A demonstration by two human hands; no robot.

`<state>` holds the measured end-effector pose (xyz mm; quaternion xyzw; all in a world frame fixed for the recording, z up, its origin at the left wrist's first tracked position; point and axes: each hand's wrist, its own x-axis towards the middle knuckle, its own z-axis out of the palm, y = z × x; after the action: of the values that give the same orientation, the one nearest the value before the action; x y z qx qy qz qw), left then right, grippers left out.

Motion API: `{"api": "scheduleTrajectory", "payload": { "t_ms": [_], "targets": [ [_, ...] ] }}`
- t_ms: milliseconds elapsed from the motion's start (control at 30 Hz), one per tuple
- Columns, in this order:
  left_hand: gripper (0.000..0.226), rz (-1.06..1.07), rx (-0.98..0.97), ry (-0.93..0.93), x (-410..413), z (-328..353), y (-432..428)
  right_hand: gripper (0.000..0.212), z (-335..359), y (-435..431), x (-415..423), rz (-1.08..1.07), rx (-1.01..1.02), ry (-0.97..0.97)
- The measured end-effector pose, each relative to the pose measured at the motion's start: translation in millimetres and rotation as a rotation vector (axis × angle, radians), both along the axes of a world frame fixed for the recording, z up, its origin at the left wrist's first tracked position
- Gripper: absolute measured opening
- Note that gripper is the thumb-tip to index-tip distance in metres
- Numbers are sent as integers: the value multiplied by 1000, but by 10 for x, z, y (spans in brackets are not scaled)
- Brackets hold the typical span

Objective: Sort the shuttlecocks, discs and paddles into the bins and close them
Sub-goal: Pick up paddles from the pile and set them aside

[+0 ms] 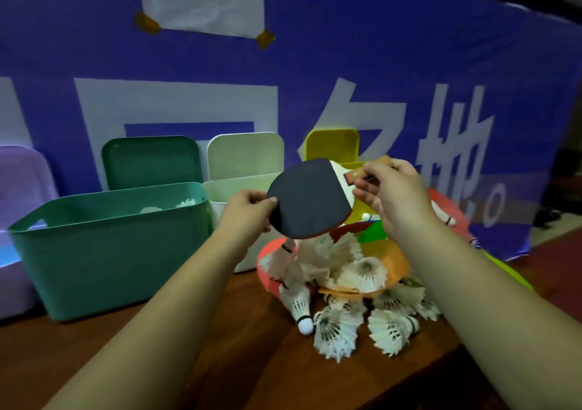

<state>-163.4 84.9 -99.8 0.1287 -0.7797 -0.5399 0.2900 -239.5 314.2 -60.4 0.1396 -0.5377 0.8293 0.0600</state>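
Observation:
A black-faced paddle (307, 200) is held in the air above the pile, in front of the white bin (220, 194). My right hand (390, 195) grips its wooden handle; my left hand (248, 209) pinches the blade's left edge. Below lie several white shuttlecocks (340, 287) mixed with orange and red discs (393, 258). The green bin (104, 242) at left holds some shuttlecocks, its lid leaning up behind it. A yellow bin (332, 145) stands partly hidden behind the paddle and my right hand.
A purple bin (19, 189) stands at the far left edge. A blue banner with white characters hangs right behind the bins. A yellow-green disc (510, 272) peeks out past my right forearm. The wooden table (239, 346) runs toward me.

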Motion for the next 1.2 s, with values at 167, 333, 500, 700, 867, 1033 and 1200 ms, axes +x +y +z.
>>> {"api": "scheduleTrajectory", "payload": {
  "t_ms": [167, 333, 500, 700, 867, 1033, 1200],
  "targets": [
    [54, 12, -277, 31, -528, 120, 306, 26, 139, 319, -491, -143, -179, -24],
    [56, 75, -568, -58, -956, 48, 266, 24, 243, 397, -966, -230, -223, 11],
    [49, 190, -867, -131, -1205, -200, 182, 15, 246, 256, -1449, -275, -23, 58],
    [38, 252, -957, -74, -1248, -239, 113, 17, 127, 41, -2051, -446, 342, 206],
    [38, 269, -982, -62, -1272, -249, 83, 17, 72, -152, -2299, -601, 709, 358],
    [40, 266, -977, -58, -1284, -255, 82, 30, -20, -336, -2465, -405, 972, 257],
    [44, 238, -966, -91, -1258, -227, 61, 32, -86, -381, -2428, -357, 1113, 277]
  ]
}}
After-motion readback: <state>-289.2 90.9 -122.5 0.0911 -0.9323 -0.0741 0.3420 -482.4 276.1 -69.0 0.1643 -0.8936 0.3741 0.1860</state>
